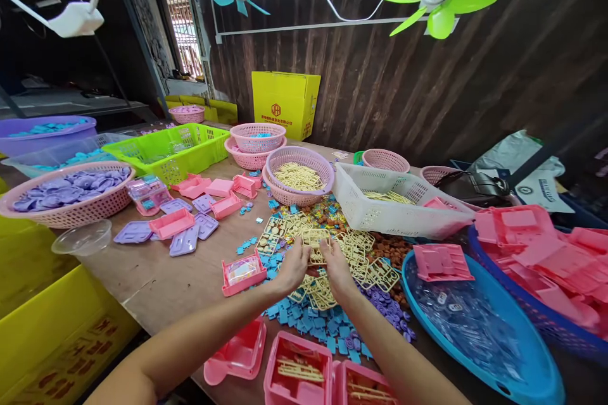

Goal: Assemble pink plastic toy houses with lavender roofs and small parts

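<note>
Fingers of the left hand (pixel 295 264) and right hand (pixel 337 266) close on a cream plastic frame (pixel 315 245) from either side, over a heap of similar cream frames (pixel 354 250) in the middle of the table (pixel 190 285), though whether they grip one piece or several is hard to tell. Blue pieces (pixel 308 321) and purple swirl pieces (pixel 387 308) lie scattered around the wrists, pink boxes (pixel 270 383) holding cream sticks (pixel 299 369) stand nearest the person, and a blue basin (pixel 547 370) of clear parts (pixel 465 316) sits to the right.
</note>
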